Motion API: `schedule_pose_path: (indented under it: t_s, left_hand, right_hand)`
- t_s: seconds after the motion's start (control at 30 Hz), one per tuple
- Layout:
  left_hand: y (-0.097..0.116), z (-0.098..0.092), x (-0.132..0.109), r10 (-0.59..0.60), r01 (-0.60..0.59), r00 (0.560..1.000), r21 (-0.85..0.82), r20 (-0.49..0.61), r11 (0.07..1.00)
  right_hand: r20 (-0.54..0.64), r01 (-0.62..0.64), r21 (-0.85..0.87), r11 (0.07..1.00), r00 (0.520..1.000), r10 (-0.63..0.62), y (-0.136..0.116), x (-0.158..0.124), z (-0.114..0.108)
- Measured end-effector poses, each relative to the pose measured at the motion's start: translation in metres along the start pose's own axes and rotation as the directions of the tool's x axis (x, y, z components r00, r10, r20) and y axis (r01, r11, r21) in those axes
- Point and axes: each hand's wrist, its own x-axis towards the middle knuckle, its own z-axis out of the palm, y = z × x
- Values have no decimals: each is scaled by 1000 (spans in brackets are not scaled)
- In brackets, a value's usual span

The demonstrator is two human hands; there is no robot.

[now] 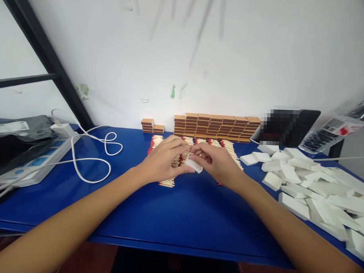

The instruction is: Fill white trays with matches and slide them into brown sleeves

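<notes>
A small white matchbox tray (194,165) is held just above the blue table, between my two hands. The thumb of my left hand (165,158) presses its lower left side, with the other fingers arched over the far side. My right hand (219,161) has its fingers curled at the tray's right end, its thumb against it; the fingertips partly hide each other. Behind and beneath both hands lie rows of loose matches (167,183) with red heads, partly covered by the hands. Whether any match is inside the tray I cannot tell.
Brown matchboxes (215,123) stand stacked along the wall, with a smaller stack (148,126) to their left. White trays (306,176) are heaped at right, near a dark phone (308,119) and a plastic bottle (328,133). A power strip (34,167) and white cable (91,159) lie left.
</notes>
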Motion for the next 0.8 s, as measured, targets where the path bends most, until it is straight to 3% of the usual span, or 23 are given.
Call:
schedule_pose_path:
  t_s: [0.23, 0.37, 0.47, 0.53, 0.63, 0.7, 0.8]
  left_hand:
    - [3, -1, 1, -11, 8, 999, -72, -43, 997]
    - [-6, -6, 2, 84, -80, 992, 48, -93, 996]
    - [-23, -12, 1, 89, -59, 981, 168, -175, 984]
    - [-33, -16, 0, 47, 1, 976, 219, -213, 976]
    - [-42, -19, -1, 17, 52, 966, 259, -258, 965]
    - [-42, -20, -1, 12, 60, 967, 273, -255, 960]
    - [-38, -20, 0, 25, 47, 972, 295, -234, 954]
  right_hand:
    - [-68, 8, 77, 997, 998, -3, -1, 0, -8]
    - [-126, -38, 97, 995, 991, 50, -1, 0, -4]
    - [-191, -110, 7, 994, 976, 109, 2, 0, 0]
    - [-153, -137, -71, 988, 980, 125, 4, -1, 3]
    - [20, -80, -148, 986, 996, 84, 4, -4, 10]
    - [103, -25, -193, 981, 994, 46, 2, -8, 15]
    - [138, 25, -248, 968, 990, 10, 1, -11, 22]
